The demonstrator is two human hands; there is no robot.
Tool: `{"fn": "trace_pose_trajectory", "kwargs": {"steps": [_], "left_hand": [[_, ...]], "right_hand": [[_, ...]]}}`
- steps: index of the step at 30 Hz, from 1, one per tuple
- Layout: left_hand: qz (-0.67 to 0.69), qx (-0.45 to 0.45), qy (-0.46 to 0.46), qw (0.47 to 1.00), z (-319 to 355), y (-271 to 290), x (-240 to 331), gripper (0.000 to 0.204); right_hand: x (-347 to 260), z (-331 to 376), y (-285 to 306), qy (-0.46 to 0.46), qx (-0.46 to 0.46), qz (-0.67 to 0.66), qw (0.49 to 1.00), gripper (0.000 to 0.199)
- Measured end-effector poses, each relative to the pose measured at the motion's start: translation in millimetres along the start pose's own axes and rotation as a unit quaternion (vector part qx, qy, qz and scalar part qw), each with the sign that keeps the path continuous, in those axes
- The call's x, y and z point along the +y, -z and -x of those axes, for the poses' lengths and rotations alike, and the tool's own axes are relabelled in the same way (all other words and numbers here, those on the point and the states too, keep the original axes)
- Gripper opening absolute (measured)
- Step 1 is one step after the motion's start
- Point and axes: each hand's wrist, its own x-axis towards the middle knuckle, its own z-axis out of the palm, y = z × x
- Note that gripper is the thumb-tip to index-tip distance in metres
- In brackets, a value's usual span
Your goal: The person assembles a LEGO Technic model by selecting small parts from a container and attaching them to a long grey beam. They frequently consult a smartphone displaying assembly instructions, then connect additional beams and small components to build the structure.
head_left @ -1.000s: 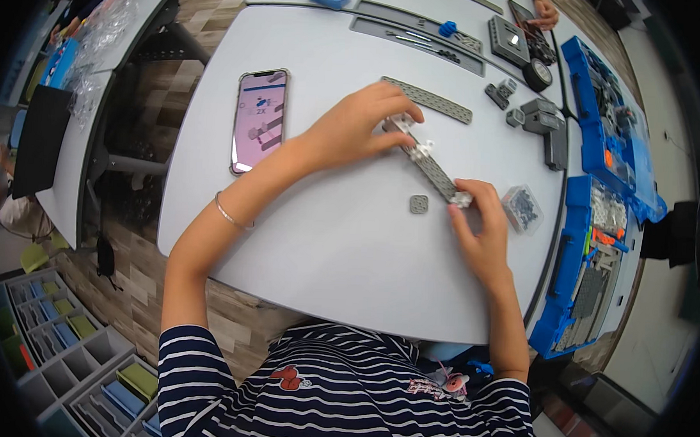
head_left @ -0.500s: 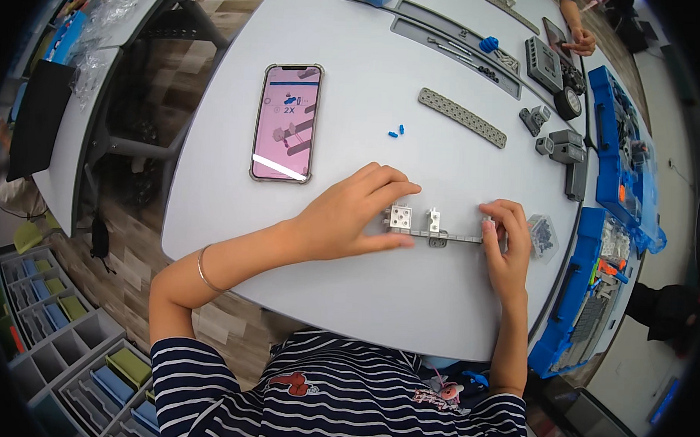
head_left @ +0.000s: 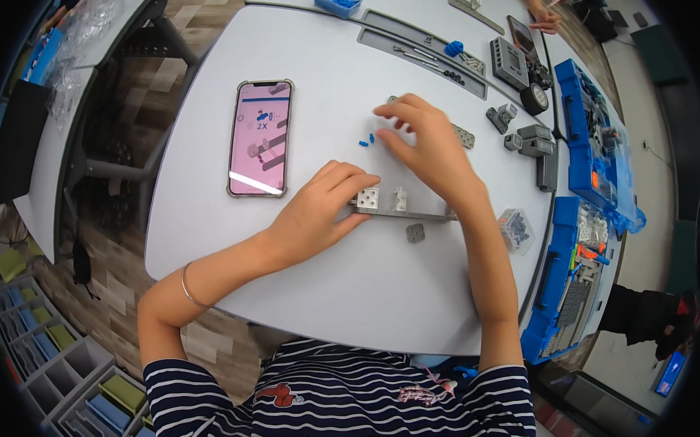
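Observation:
My left hand (head_left: 307,217) pinches the left end of a long grey beam (head_left: 413,215) between thumb and fingers. At that end a white square connector block (head_left: 368,197) with holes stands on the beam. Farther along it is a smaller white connector (head_left: 400,199). My right hand (head_left: 433,148) is above the table beyond the beam, thumb and fingers apart, with nothing seen in it. Just left of its fingertips lie two small blue pins (head_left: 363,143). My right forearm covers the beam's right end. A small grey perforated plate (head_left: 416,233) lies on the near side of the beam.
A phone (head_left: 260,136) showing a building diagram lies at left. My right hand partly hides a long perforated grey plate (head_left: 463,136). A clear box (head_left: 515,230) of small parts, grey blocks (head_left: 534,141) and blue cases (head_left: 552,282) stand at right. Another person's hand (head_left: 544,20) is at the far right.
My right hand has left the beam's right end and moved far and left toward the blue pins. The small grey plate now lies apart from the beam. The view has shifted slightly.

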Motion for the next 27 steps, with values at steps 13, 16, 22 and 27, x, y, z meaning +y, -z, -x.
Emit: {"fn": "trace_pose_trajectory", "kwargs": {"steps": [13,16,22,27], "left_hand": [[-0.003,-0.017,0.030,0.999,-1,2,2,0.056],[-0.002,-0.005,0.030,1.000,-1,1,1,0.056],[-0.006,-0.001,0.028,1.000,-1,1,1,0.057],[-0.008,-0.008,0.026,1.000,-1,2,0,0.057]], "right_hand": [[15,10,-19,-0.009,0.013,0.006,1.000,0.011],[10,15,-21,-0.014,0.026,0.043,0.999,0.011],[0,21,-24,-0.024,0.037,0.118,0.992,0.014],[-5,26,-19,-0.053,0.025,0.090,0.994,0.013]]}}
